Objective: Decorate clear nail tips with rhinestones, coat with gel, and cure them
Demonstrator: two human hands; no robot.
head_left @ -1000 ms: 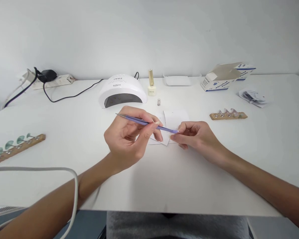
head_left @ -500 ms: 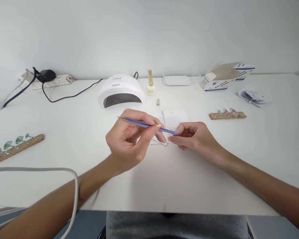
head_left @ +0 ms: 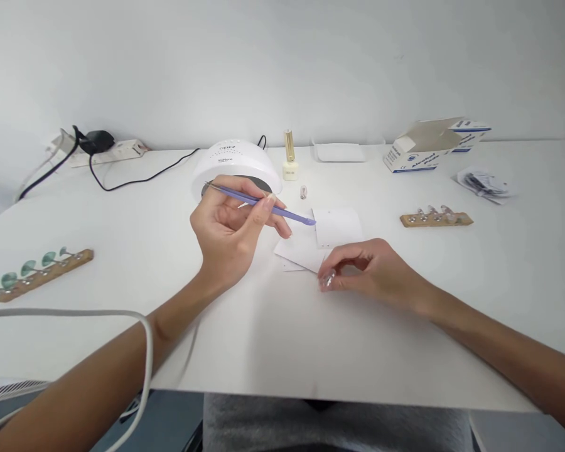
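Note:
My left hand [head_left: 233,229] is closed round slim purple tweezers [head_left: 268,204]. Their metal points are turned back toward the upper left, and the flat purple end hangs over white papers [head_left: 306,248]. Low over the table, at the papers' front edge, my right hand [head_left: 370,273] pinches a small clear, shiny false nail [head_left: 328,279] between thumb and fingers. A gap separates the purple end from this nail. Another small clear piece, apparently a false nail [head_left: 304,192], lies beyond the papers, in front of a gold-capped polish bottle [head_left: 290,166].
A white nail lamp [head_left: 235,157] stands behind my left hand. Wooden stands hold green nails [head_left: 47,258] at left and clear nails [head_left: 435,215] at right. Back right are an alcohol pad box [head_left: 417,154] and packets [head_left: 484,182]. A pale cable [head_left: 148,351] crosses my left forearm.
My left hand has lifted the tweezers up and to the left, off the nail. My right hand has come slightly nearer and turned, and the clear nail now shows in its fingers.

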